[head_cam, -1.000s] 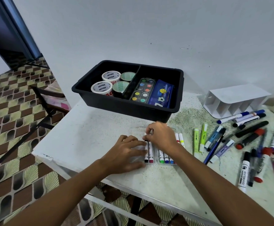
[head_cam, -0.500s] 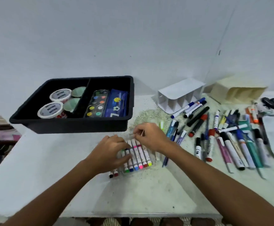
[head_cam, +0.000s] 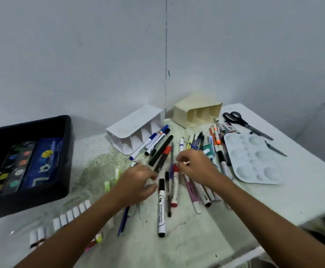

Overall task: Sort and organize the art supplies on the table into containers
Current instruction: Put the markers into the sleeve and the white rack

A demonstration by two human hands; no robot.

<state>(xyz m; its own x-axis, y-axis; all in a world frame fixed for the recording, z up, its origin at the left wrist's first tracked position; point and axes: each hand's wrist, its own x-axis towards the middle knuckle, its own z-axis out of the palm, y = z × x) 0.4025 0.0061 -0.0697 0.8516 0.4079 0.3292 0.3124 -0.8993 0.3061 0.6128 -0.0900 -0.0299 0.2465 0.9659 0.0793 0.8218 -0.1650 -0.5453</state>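
The loose pens and markers [head_cam: 179, 161] lie in a heap at the middle of the tabletop [head_cam: 302, 194], and both my hands are down in it. My right hand [head_cam: 198, 166] has its fingers curled, thumb and fingertips pinching something small at the red cap of a marker [head_cam: 174, 187]; the blur hides exactly what I pinch. My left hand [head_cam: 138, 181] rests on the near-left edge of the heap with its fingers bent over the pens; I cannot tell whether it grips any. Just right of that hand a whiteboard marker [head_cam: 161, 209] with a black cap lies pointing toward me.

Near left, under my left forearm, a clear packet of small colour markers [head_cam: 68, 217] lies flat, white ends in a row.

Two open organizers lie tipped on their sides at the far edge: a white organizer [head_cam: 132, 130] touching the far pens, and a cream organizer [head_cam: 196, 111] in the corner. At the left edge stands one black bin [head_cam: 67, 151] holding a watercolour palette [head_cam: 12, 167] and a blue case [head_cam: 41, 163] side by side.

To the right of the heap lies one white mixing palette [head_cam: 252, 161], and beyond it one pair of black-handled scissors [head_cam: 242, 122].

The tabletop is white and speckled with greenish stains, set into a corner of two plain pale walls [head_cam: 99, 55].
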